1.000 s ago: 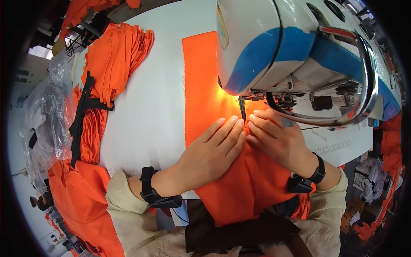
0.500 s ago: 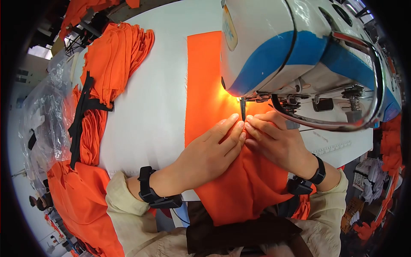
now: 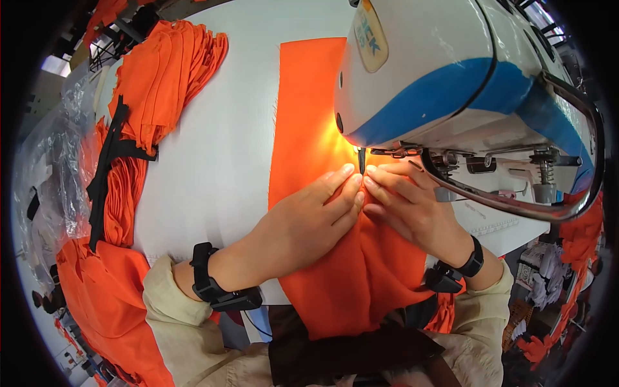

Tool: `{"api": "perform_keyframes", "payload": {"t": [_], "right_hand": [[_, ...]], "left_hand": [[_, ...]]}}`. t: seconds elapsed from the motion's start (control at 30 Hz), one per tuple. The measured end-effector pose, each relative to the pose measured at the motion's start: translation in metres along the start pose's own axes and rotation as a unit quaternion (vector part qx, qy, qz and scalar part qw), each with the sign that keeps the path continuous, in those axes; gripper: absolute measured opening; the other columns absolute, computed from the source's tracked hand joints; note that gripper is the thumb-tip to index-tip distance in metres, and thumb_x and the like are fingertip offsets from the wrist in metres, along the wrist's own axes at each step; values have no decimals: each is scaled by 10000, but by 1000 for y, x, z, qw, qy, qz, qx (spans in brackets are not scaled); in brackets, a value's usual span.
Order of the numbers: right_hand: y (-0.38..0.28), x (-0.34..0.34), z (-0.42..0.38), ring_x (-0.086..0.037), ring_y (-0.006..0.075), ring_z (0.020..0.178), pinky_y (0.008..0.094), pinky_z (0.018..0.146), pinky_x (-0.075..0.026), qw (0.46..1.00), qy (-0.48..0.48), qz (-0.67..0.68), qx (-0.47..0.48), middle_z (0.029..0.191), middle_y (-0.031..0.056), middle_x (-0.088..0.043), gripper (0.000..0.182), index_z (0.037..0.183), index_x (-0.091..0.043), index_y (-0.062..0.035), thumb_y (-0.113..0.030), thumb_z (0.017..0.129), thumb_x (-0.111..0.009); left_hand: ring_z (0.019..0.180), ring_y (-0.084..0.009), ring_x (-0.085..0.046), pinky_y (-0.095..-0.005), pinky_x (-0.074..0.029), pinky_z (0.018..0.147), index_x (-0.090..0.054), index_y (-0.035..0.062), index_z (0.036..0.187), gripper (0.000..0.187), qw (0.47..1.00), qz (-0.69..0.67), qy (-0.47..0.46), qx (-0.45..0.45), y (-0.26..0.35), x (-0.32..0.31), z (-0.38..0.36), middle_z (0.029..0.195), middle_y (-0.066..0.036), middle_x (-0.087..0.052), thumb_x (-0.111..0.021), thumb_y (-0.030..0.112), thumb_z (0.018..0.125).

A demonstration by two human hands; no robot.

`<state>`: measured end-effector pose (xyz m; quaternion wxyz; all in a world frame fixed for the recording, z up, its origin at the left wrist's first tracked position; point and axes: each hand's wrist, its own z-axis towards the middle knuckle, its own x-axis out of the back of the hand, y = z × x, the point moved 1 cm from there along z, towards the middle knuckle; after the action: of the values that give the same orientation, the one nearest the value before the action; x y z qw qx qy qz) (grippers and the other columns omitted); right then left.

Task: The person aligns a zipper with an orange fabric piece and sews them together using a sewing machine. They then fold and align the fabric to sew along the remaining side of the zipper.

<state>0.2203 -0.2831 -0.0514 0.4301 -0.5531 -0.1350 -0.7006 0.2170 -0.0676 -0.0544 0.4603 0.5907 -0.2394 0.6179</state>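
Observation:
An orange fabric panel (image 3: 306, 109) lies under the head of a white and blue sewing machine (image 3: 419, 97) and drapes down toward my lap. A narrow black strip (image 3: 362, 161) runs along the fabric into the lit needle area; it looks like a zipper or tape, too small to be sure. My left hand (image 3: 316, 213) pinches the fabric at the strip's left side, fingertips together. On the right side my right hand (image 3: 409, 200) presses its fingertips against the same fabric. The two hands almost touch. The needle itself is hidden behind the machine head.
Stacked orange fabric pieces (image 3: 167, 77) sit at the table's left, with black strips (image 3: 109, 168) lying over them. Clear plastic wrap (image 3: 61, 174) hangs beside the stack. A curved metal guard (image 3: 516, 203) juts out near my right hand. More orange cloth (image 3: 103, 303) hangs at lower left.
The black strip shows shorter between my fingers and the machine, and both hands sit slightly closer to the needle area. The whole view has shifted a little.

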Motion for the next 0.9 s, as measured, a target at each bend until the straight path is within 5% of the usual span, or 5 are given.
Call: {"api": "perform_keyframes", "payload": {"t": [0.47, 0.6, 0.67, 0.9], "right_hand": [[25, -8, -7, -610, 272, 1044, 367, 921, -482, 991, -64, 47, -104, 1205, 127, -623, 408, 1252, -609, -33, -146, 869, -691], [37, -18, -25, -615, 272, 1045, 352, 904, -491, 906, -73, 342, -238, 1192, 125, -629, 416, 1257, -604, -31, -160, 871, -693], [19, 7, 6, -615, 268, 1041, 355, 896, -497, 994, -84, -6, -74, 1196, 109, -628, 389, 1238, -617, -34, -159, 877, -686], [23, 1, -8, -623, 228, 984, 351, 839, -516, 997, -52, -15, -62, 1082, 54, -638, 314, 1146, -663, -47, -173, 860, -701]], "left_hand": [[1268, -315, -492, -380, -411, 1075, -591, -35, 1201, 401, 997, 48, 59, -3, -14, -4, 7, 1236, -161, -582, -553, 106, 828], [1188, -296, -529, -383, -435, 1022, -587, -17, 1196, 396, 996, 68, 44, -29, -6, -3, 3, 1202, -151, -576, -560, 122, 826], [1172, -288, -532, -378, -439, 1008, -572, -21, 1219, 416, 997, 58, 40, -16, -6, -2, 3, 1209, -147, -567, -556, 121, 829], [1168, -257, -520, -345, -438, 975, -532, -54, 1280, 462, 998, -2, 28, 50, -4, -3, 1, 1295, -145, -532, -530, 113, 848]]}}
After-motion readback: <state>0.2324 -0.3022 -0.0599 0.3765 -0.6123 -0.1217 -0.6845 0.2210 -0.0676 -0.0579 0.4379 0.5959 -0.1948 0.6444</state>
